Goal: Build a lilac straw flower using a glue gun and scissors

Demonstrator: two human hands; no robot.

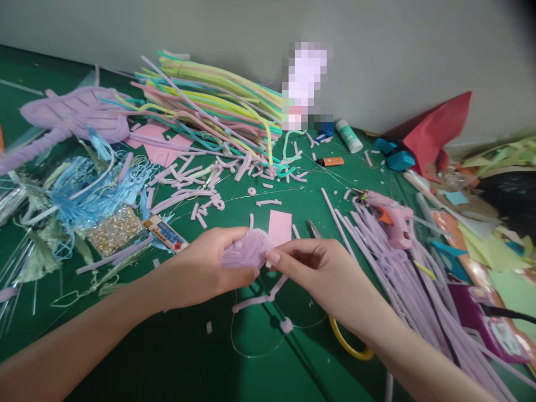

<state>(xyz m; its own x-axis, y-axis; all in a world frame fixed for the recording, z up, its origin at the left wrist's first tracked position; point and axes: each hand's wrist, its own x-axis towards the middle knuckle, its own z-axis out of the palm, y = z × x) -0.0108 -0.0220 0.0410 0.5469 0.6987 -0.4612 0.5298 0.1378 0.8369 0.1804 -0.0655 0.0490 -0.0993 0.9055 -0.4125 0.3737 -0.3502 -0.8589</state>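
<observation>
Near the middle of the view, my left hand is closed round a rounded, ribbed lilac piece. The fingers of my right hand are pinched together at the piece's right edge, and its thumb and index finger touch there. Whether they grip the piece or something smaller is hidden. Below the hands hangs or lies a lilac strip, with a thin clear thread and a small lilac ball. Just behind the hands lies a pink paper square.
Bundled coloured pipe cleaners lie at the back, with cut lilac bits in front. Blue tassels and a bead bag sit left. A pink glue gun, lilac stems and yellow-handled scissors are at right.
</observation>
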